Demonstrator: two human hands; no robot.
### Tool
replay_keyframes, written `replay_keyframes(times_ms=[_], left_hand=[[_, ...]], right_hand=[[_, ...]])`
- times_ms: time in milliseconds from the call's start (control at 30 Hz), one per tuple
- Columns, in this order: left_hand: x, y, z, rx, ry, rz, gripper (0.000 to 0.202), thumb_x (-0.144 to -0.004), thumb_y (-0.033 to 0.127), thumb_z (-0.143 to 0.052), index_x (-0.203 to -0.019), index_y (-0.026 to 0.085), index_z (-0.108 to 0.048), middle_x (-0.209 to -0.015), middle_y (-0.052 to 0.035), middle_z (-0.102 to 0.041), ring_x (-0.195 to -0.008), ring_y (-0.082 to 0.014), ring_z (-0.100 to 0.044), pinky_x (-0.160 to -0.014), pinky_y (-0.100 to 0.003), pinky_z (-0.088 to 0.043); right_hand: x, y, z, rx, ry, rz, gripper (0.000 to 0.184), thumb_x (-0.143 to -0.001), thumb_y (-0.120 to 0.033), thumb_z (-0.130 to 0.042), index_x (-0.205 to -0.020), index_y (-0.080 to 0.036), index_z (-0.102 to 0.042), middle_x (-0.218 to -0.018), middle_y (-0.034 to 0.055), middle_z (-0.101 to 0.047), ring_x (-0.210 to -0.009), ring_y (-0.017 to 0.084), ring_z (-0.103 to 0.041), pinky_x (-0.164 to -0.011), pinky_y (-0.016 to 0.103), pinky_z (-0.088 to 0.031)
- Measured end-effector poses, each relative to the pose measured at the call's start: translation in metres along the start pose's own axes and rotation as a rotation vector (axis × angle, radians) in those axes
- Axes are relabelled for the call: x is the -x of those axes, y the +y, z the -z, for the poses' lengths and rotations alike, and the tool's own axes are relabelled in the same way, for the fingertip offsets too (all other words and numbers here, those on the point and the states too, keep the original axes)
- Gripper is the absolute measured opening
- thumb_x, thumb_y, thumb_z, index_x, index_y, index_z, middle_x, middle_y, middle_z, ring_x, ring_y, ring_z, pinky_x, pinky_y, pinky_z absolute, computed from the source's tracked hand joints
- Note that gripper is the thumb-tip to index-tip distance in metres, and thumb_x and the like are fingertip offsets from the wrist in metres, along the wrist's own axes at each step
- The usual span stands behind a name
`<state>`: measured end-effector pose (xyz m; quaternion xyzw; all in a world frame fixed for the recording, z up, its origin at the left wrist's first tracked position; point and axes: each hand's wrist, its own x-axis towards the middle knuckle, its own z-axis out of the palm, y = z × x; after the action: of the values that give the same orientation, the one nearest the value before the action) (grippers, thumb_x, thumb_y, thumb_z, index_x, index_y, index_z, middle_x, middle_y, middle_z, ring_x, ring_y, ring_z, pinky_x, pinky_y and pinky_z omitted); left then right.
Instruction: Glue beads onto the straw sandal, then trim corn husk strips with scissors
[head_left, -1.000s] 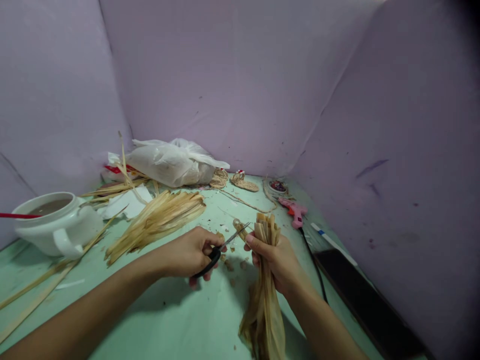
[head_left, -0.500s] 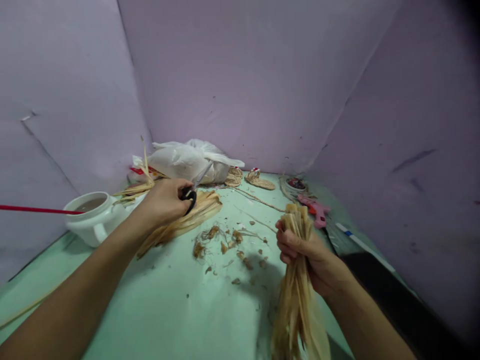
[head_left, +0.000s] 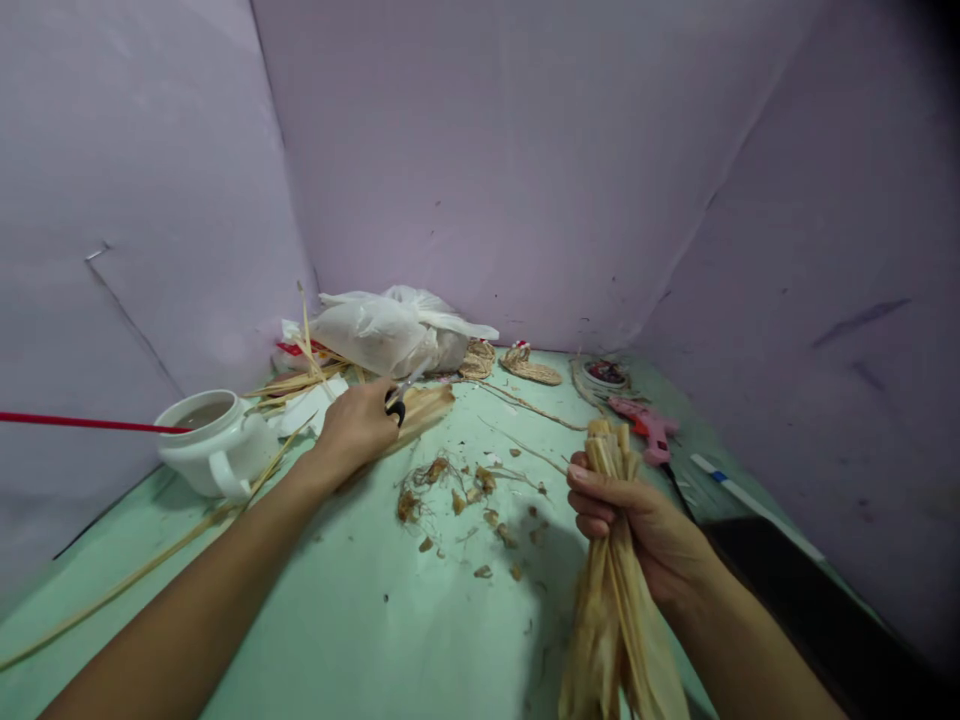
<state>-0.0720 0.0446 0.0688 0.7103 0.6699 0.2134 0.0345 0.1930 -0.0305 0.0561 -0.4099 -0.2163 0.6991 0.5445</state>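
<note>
My left hand [head_left: 361, 425] is closed on a pair of scissors [head_left: 397, 404] with black handles, its blades pointing away toward a white plastic bag. Beneath that hand lies a flat stack of dried corn husks [head_left: 429, 412], mostly covered by the hand and forearm. At the right, my right hand [head_left: 630, 505] grips a thick bundle of dried corn husks [head_left: 619, 610] near its blunt upper end. The bundle's long strips hang down past the bottom edge of the view. Brown scraps and fine fibres [head_left: 450, 490] are scattered on the green tabletop [head_left: 405, 640] between the hands.
A white pot [head_left: 199, 450] with liquid and a red stick [head_left: 90, 423] stands left. Behind are the plastic bag [head_left: 390, 325], woven slipper-shaped pieces [head_left: 532, 368] and a small round dish [head_left: 604, 374]. A pink glue gun [head_left: 651, 428] lies right. Purple walls enclose the table.
My left hand, still holding the scissors, has come down over the husk stack and hides more of it. The right hand keeps its grip on the bundle. The view has shifted slightly.
</note>
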Motion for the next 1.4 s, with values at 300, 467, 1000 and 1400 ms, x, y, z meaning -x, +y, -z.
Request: replay_keyframes(times_ms=[300, 467, 1000, 1400], left_hand=[[0.026, 0.040, 0.029, 1.241, -0.347, 0.084, 0.046, -0.054, 0.013, -0.064, -0.098, 0.016, -0.053, -0.058, 0.0064, -0.053, -0.046, -0.0056, -0.047, -0.041, -0.016, -0.025], [0.047, 0.068, 0.001, 1.365, -0.564, 0.209, 0.049, -0.050, 0.013, -0.064, -0.097, 0.015, -0.051, -0.059, 0.0061, -0.055, -0.043, -0.0057, -0.048, -0.036, -0.015, -0.022], [0.087, 0.095, -0.026, 1.075, -0.511, -0.152, 0.029, -0.068, 0.016, -0.054, -0.096, 0.016, -0.061, -0.073, -0.0008, -0.063, -0.068, -0.0139, -0.057, -0.065, -0.023, -0.046], [0.050, 0.061, 0.028, 0.708, -0.807, -0.263, 0.020, -0.071, 0.029, -0.051, -0.083, 0.015, -0.059, -0.066, 0.0019, -0.051, -0.057, -0.0103, -0.044, -0.050, -0.020, -0.033]], right_hand=[[-0.005, 0.014, -0.004, 0.044, 0.093, 0.010, 0.028, -0.053, -0.014, -0.077, -0.071, -0.017, -0.056, -0.081, 0.0044, -0.069, -0.067, 0.014, -0.064, -0.041, 0.016, -0.047], [-0.005, 0.021, -0.007, 0.033, 0.015, 0.069, 0.032, -0.053, -0.025, -0.079, -0.078, -0.016, -0.061, -0.076, 0.0019, -0.068, -0.063, 0.013, -0.062, -0.047, 0.020, -0.049], [-0.002, 0.027, -0.011, 0.062, -0.031, 0.113, 0.033, -0.046, -0.028, -0.081, -0.067, -0.014, -0.059, -0.050, -0.0027, -0.058, -0.039, 0.007, -0.049, -0.037, 0.016, -0.040], [0.002, -0.004, 0.002, 0.075, -0.106, -0.044, 0.034, -0.047, -0.021, -0.081, -0.072, -0.015, -0.059, -0.050, -0.0002, -0.061, -0.034, 0.005, -0.047, -0.029, 0.010, -0.031]])
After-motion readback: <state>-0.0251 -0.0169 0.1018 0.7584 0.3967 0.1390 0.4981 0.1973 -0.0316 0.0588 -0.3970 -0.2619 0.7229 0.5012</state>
